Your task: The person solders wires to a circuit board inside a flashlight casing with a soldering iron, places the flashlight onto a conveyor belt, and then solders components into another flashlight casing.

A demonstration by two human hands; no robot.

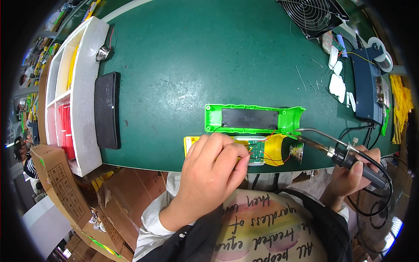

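Soldering iron slanting, tip pointing upper-left

Dark green surface, broad, with a pale strip along its far left edge. Whitish glare, diffuse, over its middle. Left, beyond the surface: crowded work area with green and yellow items, too blurred to sort. Near left: cardboard carton standing just beside the surface, more brown cardboard to its right. Pale grey panel left of the carton, kind unclear. Near right: bright bluish-white patch, lamp or window, cannot tell.
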